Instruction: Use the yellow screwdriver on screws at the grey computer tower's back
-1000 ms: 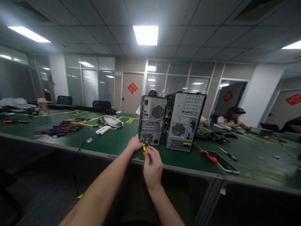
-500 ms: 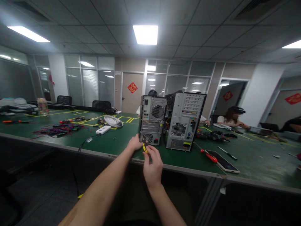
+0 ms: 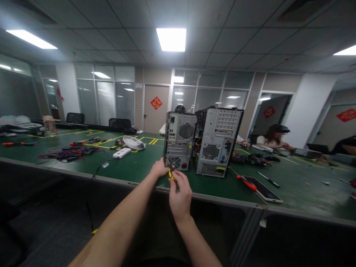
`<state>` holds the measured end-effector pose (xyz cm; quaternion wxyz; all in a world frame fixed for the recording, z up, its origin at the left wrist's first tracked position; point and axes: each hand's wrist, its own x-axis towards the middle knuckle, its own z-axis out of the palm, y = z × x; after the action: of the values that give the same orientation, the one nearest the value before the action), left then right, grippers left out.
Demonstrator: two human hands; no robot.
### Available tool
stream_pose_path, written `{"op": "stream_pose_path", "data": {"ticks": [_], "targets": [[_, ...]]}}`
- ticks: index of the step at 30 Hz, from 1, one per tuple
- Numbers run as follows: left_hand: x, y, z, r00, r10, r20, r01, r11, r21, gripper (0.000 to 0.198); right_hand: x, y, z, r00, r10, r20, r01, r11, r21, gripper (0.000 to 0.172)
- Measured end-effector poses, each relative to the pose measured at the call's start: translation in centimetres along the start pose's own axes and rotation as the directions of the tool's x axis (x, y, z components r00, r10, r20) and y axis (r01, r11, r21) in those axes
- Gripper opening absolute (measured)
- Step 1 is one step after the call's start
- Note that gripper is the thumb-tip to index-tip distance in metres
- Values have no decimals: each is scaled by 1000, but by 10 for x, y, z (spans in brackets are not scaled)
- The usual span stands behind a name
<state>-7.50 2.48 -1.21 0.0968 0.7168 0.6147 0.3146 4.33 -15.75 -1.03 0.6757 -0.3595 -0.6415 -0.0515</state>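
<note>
Two desktop computer towers stand side by side with their back panels facing me. My right hand is closed in a fingertip pinch on a yellow-and-black screwdriver, held at the lower left of the smaller tower. The screwdriver's tip is too small to make out against the case. At that same bottom corner rests my left hand, against the tower's left edge; its fingers are largely hidden. To the right is the larger tower, which neither hand touches.
Right of the towers lie a red-handled screwdriver, a phone and a black cable bundle. On the left are a pile of coloured wires, a white power strip and a white round fan-like part. Co-workers sit beyond.
The view has shifted very slightly. Both hands and the screwdriver stay in nearly the same place at the smaller tower's lower corner.
</note>
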Motion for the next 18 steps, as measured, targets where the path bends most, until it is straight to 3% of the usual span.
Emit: {"op": "stream_pose_path", "data": {"ticks": [7, 15, 18], "targets": [[2, -1, 1, 1000, 5, -3, -5, 1000, -3, 74, 1, -3, -1, 998, 61, 19, -61, 998, 6, 6], [3, -2, 2, 1000, 9, -1, -9, 1000, -11, 75, -1, 2, 0, 1000, 7, -1, -7, 1000, -6, 20], [1, 0, 1, 1000, 7, -6, -7, 1000, -5, 74, 0, 2, 0, 1000, 25, 9, -25, 1000, 1, 14]]}}
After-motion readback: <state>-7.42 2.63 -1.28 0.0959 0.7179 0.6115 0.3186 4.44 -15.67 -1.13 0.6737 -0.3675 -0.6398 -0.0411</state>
